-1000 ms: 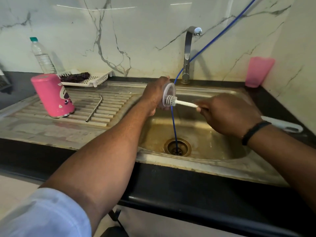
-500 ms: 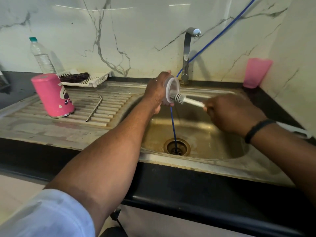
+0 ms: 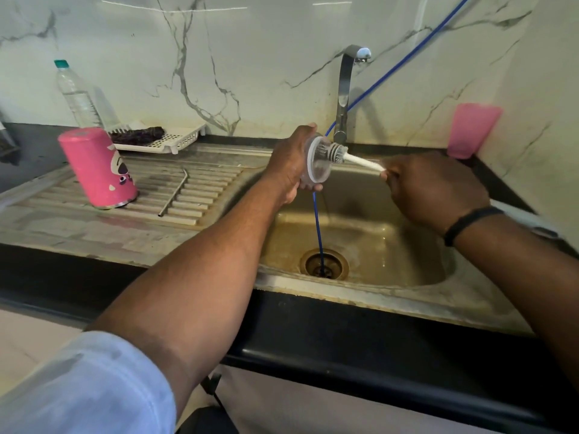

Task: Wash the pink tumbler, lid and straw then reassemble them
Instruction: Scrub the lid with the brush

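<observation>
While the left hand [image 3: 289, 162] grips the clear lid [image 3: 317, 164] on edge over the sink basin [image 3: 360, 233], the right hand [image 3: 435, 191] is closed around the white handle of a small brush [image 3: 340, 151], whose bristled head presses against the lid's face. The pink tumbler [image 3: 98, 169] stands upside down and slightly tilted on the ribbed draining board [image 3: 200, 195], left of the basin. The metal straw [image 3: 174, 192] lies flat on the ribs, just right of the tumbler and apart from it. A blue hose [image 3: 318, 220] runs from the upper right past the tap [image 3: 346, 89] into the drain [image 3: 324, 264]. A pink cup [image 3: 473, 130] stands in the right corner.
</observation>
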